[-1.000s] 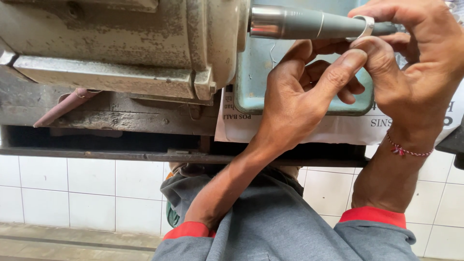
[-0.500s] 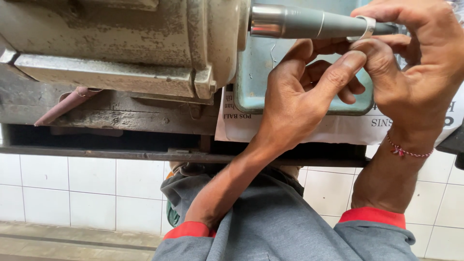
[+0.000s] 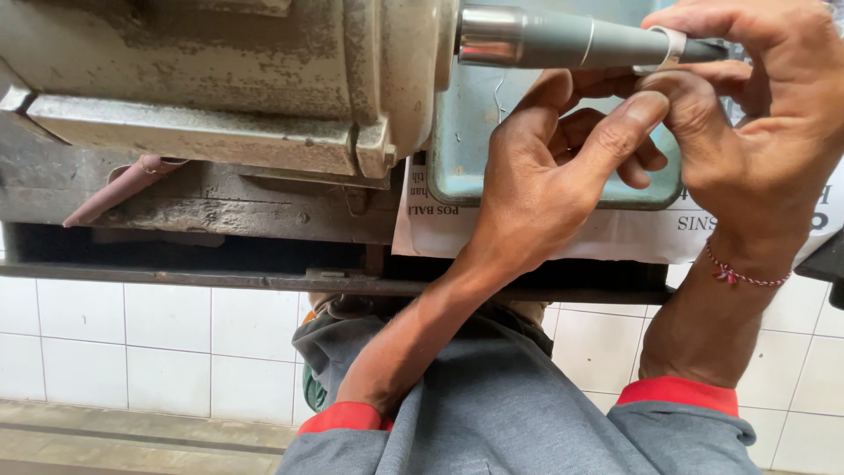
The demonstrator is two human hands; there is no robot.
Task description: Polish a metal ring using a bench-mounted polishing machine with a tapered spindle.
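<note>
Scene: a person is looking down at their own two hands, working at an old grey motor housing with a tapered grey spindle sticking out of its side.
Ring: a thin silver band is sitting around the spindle near its narrow end, well away from the housing.
Right hand: the right hand is arching over the spindle, its fingertips pinching the ring from above and below.
Left hand: the left hand is reaching up from beneath, its thumb pressing against the ring's underside; its other fingers are curling loosely, gripping nothing.
Doing it well: judging from the taper, keeping the ring square to the spindle and pressing evenly from both sides is probably mattering most, so it is not cocking and jamming.
Edges: the housing face is standing close on the left; a teal tray is lying just behind the hands.
Open room: free space is lying along the spindle towards the housing and below the wrists, above white wall tiles.
</note>
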